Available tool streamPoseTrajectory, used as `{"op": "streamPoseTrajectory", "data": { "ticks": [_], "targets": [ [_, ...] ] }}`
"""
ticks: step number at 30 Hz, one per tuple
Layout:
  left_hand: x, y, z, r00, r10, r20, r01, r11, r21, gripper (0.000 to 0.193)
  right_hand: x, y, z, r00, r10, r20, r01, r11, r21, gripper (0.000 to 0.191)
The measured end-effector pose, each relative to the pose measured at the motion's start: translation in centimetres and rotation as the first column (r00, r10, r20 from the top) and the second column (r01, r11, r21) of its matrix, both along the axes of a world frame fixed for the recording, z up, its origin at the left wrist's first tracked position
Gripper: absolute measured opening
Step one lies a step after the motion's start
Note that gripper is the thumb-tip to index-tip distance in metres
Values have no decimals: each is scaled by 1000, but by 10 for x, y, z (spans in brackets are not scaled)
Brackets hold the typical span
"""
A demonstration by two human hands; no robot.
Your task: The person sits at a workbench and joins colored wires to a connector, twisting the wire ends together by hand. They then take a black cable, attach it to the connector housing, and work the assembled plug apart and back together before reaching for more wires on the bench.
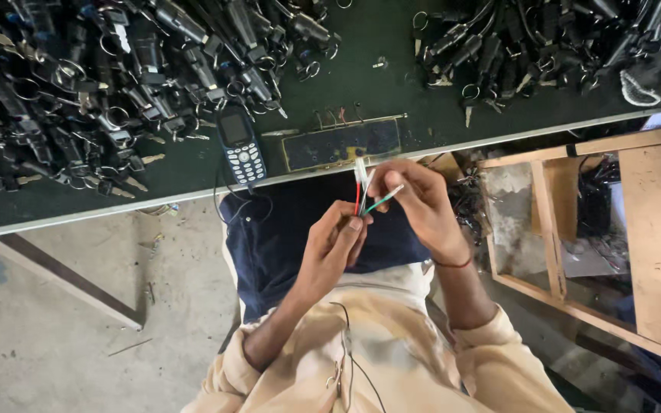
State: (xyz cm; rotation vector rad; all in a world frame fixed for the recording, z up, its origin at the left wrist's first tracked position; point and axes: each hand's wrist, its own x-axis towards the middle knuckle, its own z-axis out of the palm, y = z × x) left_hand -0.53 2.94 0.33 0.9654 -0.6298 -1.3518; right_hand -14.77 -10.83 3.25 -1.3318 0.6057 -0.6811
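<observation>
My left hand (337,243) and my right hand (416,200) meet above my lap, just below the table's front edge. Together they pinch a small bundle of thin wires (367,194), red, green and white, ending in a white connector at the top. The left fingers hold the lower ends of the wires. My right thumb and fingers grip the upper part near the white tips. A thin red band sits on my right wrist.
A dark green table (361,61) carries large heaps of black key-and-lock parts at left (101,69) and right (529,46). A small blue mobile phone (240,145) and a flat dark circuit board (342,143) lie near the edge. A wooden frame (575,229) stands right.
</observation>
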Motion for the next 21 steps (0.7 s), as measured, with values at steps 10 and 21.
{"op": "streamPoseTrajectory", "data": {
  "ticks": [10, 21],
  "targets": [
    [1, 1, 10, 992, 85, 92, -84, 996, -14, 22, 7, 15, 4, 996, -70, 49, 56, 970, 236, 40],
    [0, -2, 12, 947, 290, 137, -308, 941, 142, 21, 15, 40, -11, 908, -352, -226, 262, 899, -351, 29]
  ]
}}
